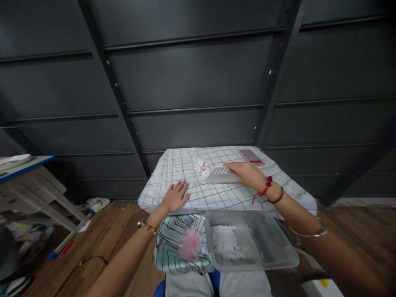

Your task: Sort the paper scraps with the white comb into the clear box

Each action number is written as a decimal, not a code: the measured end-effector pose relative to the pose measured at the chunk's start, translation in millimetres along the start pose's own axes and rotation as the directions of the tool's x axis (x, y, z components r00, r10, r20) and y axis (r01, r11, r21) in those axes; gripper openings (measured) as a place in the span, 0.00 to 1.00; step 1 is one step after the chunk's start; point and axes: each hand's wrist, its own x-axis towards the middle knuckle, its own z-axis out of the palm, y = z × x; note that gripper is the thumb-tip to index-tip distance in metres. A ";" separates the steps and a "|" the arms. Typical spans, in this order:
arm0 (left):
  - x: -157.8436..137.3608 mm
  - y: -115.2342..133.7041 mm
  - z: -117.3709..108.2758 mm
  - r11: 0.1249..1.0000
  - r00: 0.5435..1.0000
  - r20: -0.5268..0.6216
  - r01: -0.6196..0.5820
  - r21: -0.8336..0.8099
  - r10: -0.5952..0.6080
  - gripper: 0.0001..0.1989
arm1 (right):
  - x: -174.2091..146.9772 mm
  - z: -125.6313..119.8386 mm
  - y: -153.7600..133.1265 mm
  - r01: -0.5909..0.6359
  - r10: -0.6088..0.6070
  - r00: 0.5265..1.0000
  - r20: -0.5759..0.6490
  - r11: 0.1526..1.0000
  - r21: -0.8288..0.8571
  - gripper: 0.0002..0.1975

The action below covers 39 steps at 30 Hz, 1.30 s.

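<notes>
Two bare hands at work: your right hand (246,172) has a narrow grip, thumb and fingers closed on the edge of a white plate (221,175) with holes in it. Plate extends leftward from the grip, tilted; whether its lower edge touches the checked tablecloth (173,161), cannot tell. Small heap of white and reddish scraps (201,166) lies on the cloth left of the grip, just past the plate's end. Your left hand (175,197) holds nothing: palm down, fingers spread on the cloth, left of the grip and nearer you. Phone (251,157) lies just beyond the grip. Nearer you than the grip: clear plastic box (278,247), white shreds (227,243) in its left part; beside it, pink bundle (189,245) on a patterned cloth (168,231).
</notes>
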 end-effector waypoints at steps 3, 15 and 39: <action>-1.3 1.4 1.0 1.000 1.000 -0.015 0.006 0.001 -0.006 0.24 | 24.6 9.6 -15.8 -0.019 0.022 0.998 0.055 0.998 -0.053 0.15; -5.1 -48.3 -6.7 1.000 0.999 0.038 -0.006 -0.031 0.007 0.25 | 34.2 11.0 -47.0 0.067 -0.059 0.976 0.211 0.997 -0.030 0.13; -19.4 -52.8 -7.9 0.996 0.997 0.043 0.068 0.064 -0.071 0.24 | 21.4 -14.7 -75.5 0.077 -0.082 0.986 0.145 0.996 0.042 0.12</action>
